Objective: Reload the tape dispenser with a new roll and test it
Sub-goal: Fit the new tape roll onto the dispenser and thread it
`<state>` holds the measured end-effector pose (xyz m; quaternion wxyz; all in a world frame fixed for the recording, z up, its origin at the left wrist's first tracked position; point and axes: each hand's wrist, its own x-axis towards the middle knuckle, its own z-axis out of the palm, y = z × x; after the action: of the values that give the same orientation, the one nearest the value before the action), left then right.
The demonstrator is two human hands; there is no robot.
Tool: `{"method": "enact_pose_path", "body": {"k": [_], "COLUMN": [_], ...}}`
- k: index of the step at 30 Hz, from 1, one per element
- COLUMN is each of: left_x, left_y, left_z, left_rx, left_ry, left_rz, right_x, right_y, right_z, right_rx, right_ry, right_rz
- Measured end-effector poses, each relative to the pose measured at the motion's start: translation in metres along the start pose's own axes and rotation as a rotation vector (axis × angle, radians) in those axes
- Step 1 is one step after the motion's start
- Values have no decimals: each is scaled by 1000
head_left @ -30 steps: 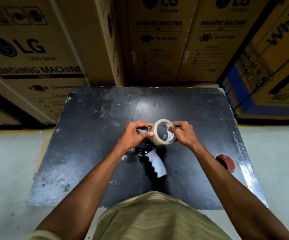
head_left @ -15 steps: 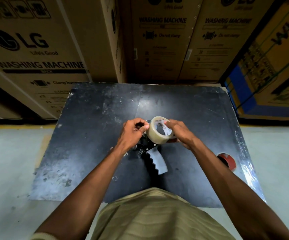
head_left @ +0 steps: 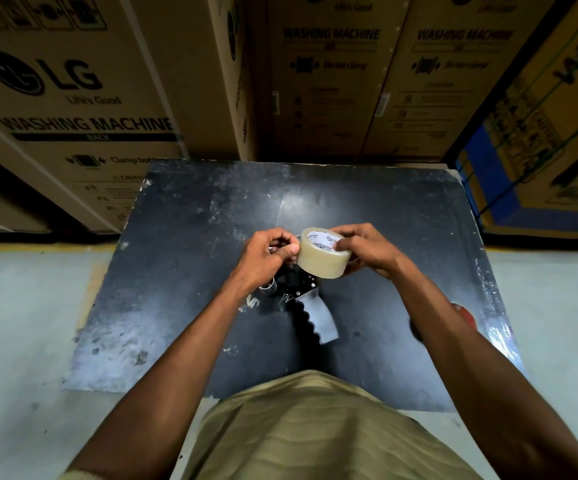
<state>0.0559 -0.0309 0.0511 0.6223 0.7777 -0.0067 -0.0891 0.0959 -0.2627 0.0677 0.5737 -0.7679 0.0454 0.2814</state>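
Observation:
A roll of clear tape (head_left: 322, 260) with a white printed core is held just above the middle of the black table (head_left: 183, 271). My right hand (head_left: 367, 252) grips it from the right, fingers reaching into the core. My left hand (head_left: 267, 259) is closed at the roll's left edge, thumb pressed against the tape. Below the roll the tape dispenser (head_left: 310, 315) lies on the table, its grey ridged handle pointing toward me and its black frame partly hidden by my hands.
Large cardboard washing machine boxes (head_left: 79, 98) stand behind the table, and another box with blue print (head_left: 537, 168) sits at the right. A red round object (head_left: 467, 317) shows beside my right forearm near the table's right edge. Grey floor lies on both sides.
The roll has turned in my hands from facing me with its open core to showing its outer side. Both hands stay over the dispenser.

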Motion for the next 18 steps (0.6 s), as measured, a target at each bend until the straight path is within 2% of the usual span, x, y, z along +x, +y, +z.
{"method": "enact_pose_path", "body": {"k": [9, 14, 18], "left_x": [-12, -13, -17], "left_y": [-8, -5, -18], "left_z": [0, -5, -24], "left_rx": [-34, 12, 24], "left_ry": [101, 71, 169], "left_rz": [15, 35, 19], "right_x": [13, 18, 20], "right_y": [-21, -23, -26], "right_z": [-10, -12, -26], "right_rx": [-276, -384, -506], "right_ry": [-76, -123, -183], "right_rz": [-94, -145, -262]}}
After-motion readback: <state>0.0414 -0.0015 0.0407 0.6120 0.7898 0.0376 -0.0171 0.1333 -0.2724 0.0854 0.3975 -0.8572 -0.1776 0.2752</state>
